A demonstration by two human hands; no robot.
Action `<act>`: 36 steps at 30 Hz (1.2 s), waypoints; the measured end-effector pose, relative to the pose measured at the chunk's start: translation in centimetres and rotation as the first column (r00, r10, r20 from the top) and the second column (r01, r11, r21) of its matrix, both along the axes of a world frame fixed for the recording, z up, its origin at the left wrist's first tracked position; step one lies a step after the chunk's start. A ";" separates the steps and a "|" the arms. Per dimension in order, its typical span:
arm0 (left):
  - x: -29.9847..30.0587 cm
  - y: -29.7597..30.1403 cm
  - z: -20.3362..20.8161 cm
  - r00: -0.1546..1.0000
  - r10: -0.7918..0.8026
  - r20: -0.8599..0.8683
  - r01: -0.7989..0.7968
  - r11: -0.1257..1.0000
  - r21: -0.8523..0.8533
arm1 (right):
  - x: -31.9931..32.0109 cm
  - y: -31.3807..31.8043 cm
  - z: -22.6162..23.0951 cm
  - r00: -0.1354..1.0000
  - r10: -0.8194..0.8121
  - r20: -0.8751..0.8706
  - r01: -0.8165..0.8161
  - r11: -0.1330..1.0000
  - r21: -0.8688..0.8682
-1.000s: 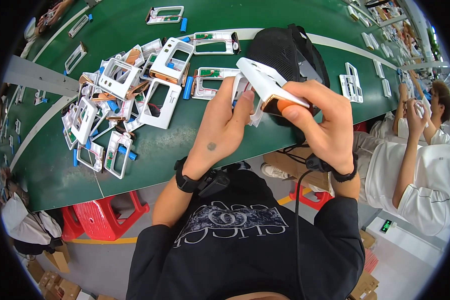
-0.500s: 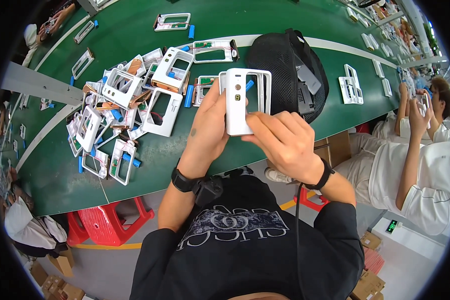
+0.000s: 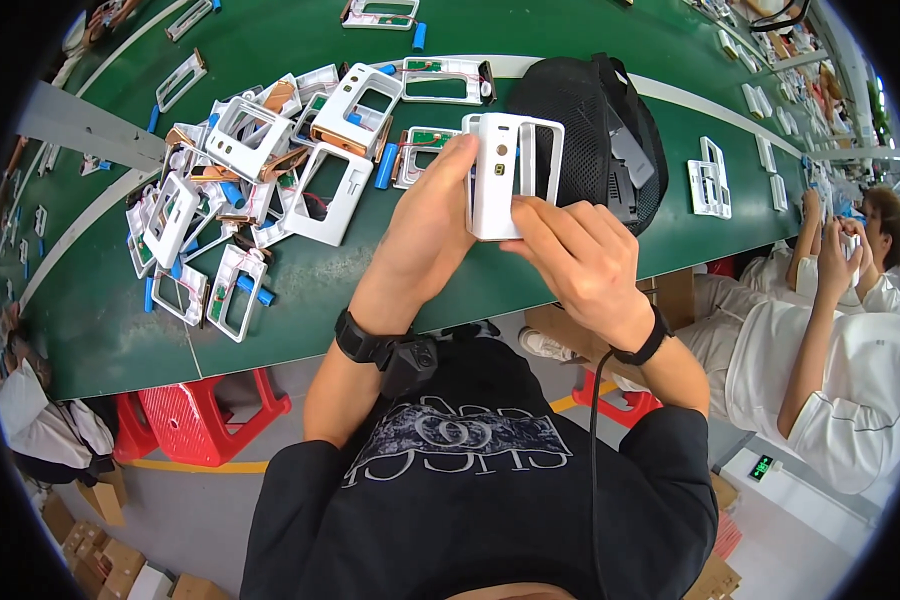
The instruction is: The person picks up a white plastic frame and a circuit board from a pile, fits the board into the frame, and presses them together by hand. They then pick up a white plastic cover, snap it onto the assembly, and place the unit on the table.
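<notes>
Above the near edge of the green table I hold a white plastic housing, a frame with a large rectangular opening and small parts set in its solid strip. My left hand grips its left side, thumb lying along the edge and the other fingers mostly hidden behind. The fingers of my right hand pinch its lower right corner. To the left lies a heap of similar white housings, with green circuit boards, red wires, copper-coloured pieces and blue cylindrical cells among them.
A black mesh bag with dark devices stands just beyond my right hand. More white housings lie farther right. A grey metal post crosses at left. Red stools stand below the table edge. Co-workers in white sit at right.
The view has shifted, so the table contents sit higher in the picture. The housing has tilted slightly in my hands. Both hands keep their grip.
</notes>
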State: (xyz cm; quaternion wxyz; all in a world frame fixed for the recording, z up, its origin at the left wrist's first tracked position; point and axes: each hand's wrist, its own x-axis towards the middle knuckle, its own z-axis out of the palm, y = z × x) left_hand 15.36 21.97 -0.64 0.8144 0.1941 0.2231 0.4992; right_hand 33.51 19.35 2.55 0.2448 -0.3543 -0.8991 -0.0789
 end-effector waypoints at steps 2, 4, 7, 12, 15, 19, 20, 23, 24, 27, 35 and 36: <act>-0.1 -0.1 -0.2 0.999 0.015 -0.034 -0.015 1.000 0.009 | -0.2 0.2 0.0 1.000 0.015 0.003 -0.015 1.000 0.004; -0.1 0.0 -0.4 0.994 0.041 -0.105 -0.037 0.999 0.034 | -0.3 0.4 0.1 0.999 0.040 0.007 -0.040 0.999 0.016; 0.1 -0.4 0.2 0.993 0.034 -0.110 -0.022 0.994 0.105 | 0.1 0.9 -0.5 0.997 0.061 -0.040 -0.063 0.997 -0.035; 0.7 -0.8 0.1 0.984 0.073 -0.163 -0.036 0.975 0.221 | 0.8 1.0 -2.0 0.977 0.102 -0.188 -0.125 0.985 -0.115; 1.4 -0.7 0.4 0.967 0.153 -0.204 -0.096 0.959 0.265 | 0.1 0.5 -0.9 0.993 0.060 -0.101 -0.072 0.989 -0.126; 1.5 -0.7 0.9 0.935 0.217 -0.282 -0.131 0.946 0.295 | -0.9 0.0 -0.5 1.000 0.008 -0.015 -0.009 0.998 -0.062; 1.5 -0.5 1.0 0.922 0.230 -0.312 -0.135 0.944 0.300 | -1.0 0.1 -0.4 1.000 -0.007 0.005 0.008 1.000 -0.028; 1.4 0.1 0.9 0.914 0.254 -0.317 -0.139 0.929 0.342 | -0.7 1.2 0.3 0.999 0.037 0.000 -0.037 0.999 -0.031; 1.3 0.3 0.9 0.910 0.266 -0.318 -0.142 0.920 0.364 | -0.6 1.5 0.6 0.998 0.061 -0.001 -0.061 0.998 -0.032; 1.1 0.4 1.3 0.964 0.240 -0.113 -0.185 0.915 0.359 | 0.2 2.2 0.9 0.983 0.173 -0.056 -0.168 0.983 0.072; -0.5 0.9 4.0 0.971 0.214 0.108 -0.240 0.881 0.409 | 0.0 1.8 5.1 0.814 -0.116 -0.569 -0.263 0.800 -0.539; -0.2 0.5 4.6 0.985 0.161 0.062 -0.171 0.877 0.450 | -0.2 1.7 5.3 0.752 -0.298 -0.588 -0.360 0.560 -0.746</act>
